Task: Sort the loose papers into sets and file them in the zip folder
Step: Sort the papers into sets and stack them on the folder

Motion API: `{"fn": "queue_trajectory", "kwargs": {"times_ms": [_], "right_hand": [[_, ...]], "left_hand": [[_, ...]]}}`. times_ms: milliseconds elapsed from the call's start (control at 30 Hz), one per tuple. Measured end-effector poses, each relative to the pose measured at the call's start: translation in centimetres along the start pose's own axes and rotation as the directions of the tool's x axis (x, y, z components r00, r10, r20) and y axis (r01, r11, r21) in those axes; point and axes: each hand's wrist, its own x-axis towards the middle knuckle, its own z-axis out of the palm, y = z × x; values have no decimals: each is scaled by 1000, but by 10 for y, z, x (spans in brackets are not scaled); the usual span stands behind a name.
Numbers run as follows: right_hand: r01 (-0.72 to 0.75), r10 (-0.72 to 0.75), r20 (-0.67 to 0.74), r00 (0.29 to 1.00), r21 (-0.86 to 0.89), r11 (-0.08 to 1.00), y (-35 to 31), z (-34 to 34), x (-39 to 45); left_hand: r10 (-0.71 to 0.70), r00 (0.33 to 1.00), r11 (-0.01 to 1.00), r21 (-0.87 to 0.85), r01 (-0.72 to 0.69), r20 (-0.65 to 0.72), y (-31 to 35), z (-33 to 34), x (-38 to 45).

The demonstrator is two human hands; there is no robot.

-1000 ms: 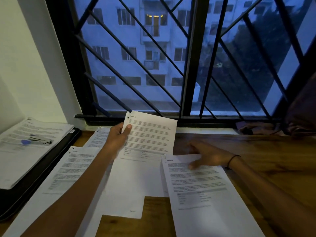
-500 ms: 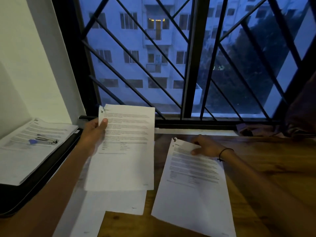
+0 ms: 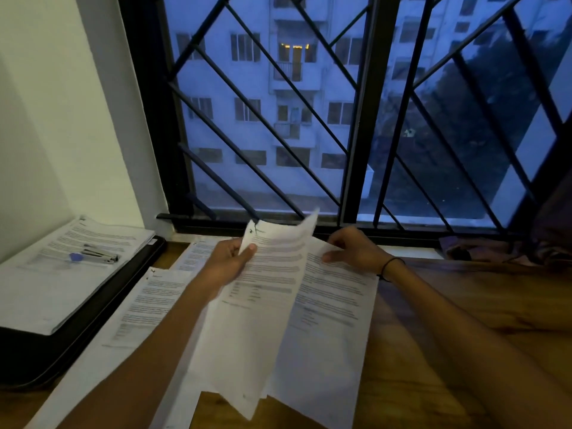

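Observation:
My left hand (image 3: pixel 230 263) pinches a stapled printed set (image 3: pixel 263 305) by its upper left edge and holds it lifted over the wooden table (image 3: pixel 464 320). Beside it, my right hand (image 3: pixel 353 249) pinches the top of a second printed sheet (image 3: pixel 334 311), which lies partly under the first. More printed papers (image 3: pixel 145 305) lie flat under my left forearm. At the far left a black zip folder (image 3: pixel 62 345) rests on the table, with a stack of papers (image 3: pixel 55 274) and a stapler (image 3: pixel 96 257) on top of it.
A barred window (image 3: pixel 340 119) stands right behind the table. A white wall (image 3: pixel 46 119) closes the left side. Dark cloth (image 3: pixel 495 249) lies on the sill at the far right. Bare wood shows on the right half of the table.
My left hand has carried its set to the right, over the other sheet. My right hand has lifted that sheet's top edge off the table, so the two papers now overlap.

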Motion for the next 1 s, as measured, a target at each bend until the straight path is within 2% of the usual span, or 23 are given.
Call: {"fn": "queue_trajectory", "kwargs": {"times_ms": [100, 233, 367, 467, 533, 633, 700, 767, 867, 1000], "right_hand": [[86, -86, 0, 996, 95, 992, -14, 0, 6], [-14, 20, -22, 1000, 234, 972, -22, 1, 16], [-16, 20, -10, 1000, 310, 951, -27, 7, 21], [-32, 16, 52, 999, 341, 940, -31, 9, 22], [-93, 53, 113, 992, 392, 915, -32, 4, 21], [-208, 124, 186, 975, 550, 809, -22, -9, 12], [-221, 97, 217, 971, 671, 708, -13, -7, 3], [-226, 69, 232, 970, 772, 594, -11, 9, -6], [-143, 74, 123, 990, 828, 541, -24, 39, -11], [-44, 186, -76, 980, 821, 569, -43, 44, -4]], "left_hand": [[39, 999, 999, -1, -39, 26, 2, 12, -4], [58, 998, 998, 2, -58, 28, 4, 16, -10], [46, 998, 998, -50, -48, -42, 3, 17, -11], [29, 997, 996, -87, -35, -71, 0, 16, -9], [16, 996, 993, -112, -25, -82, 0, 14, -8], [11, 986, 992, -121, -32, -165, 3, 7, -7], [13, 968, 989, -140, -49, -250, 6, 3, -6], [16, 963, 981, -184, -68, -270, 9, 0, -1], [23, 976, 967, -243, -76, -215, 20, 2, -1], [96, 989, 919, -373, -131, -111, 39, 8, -4]]}}
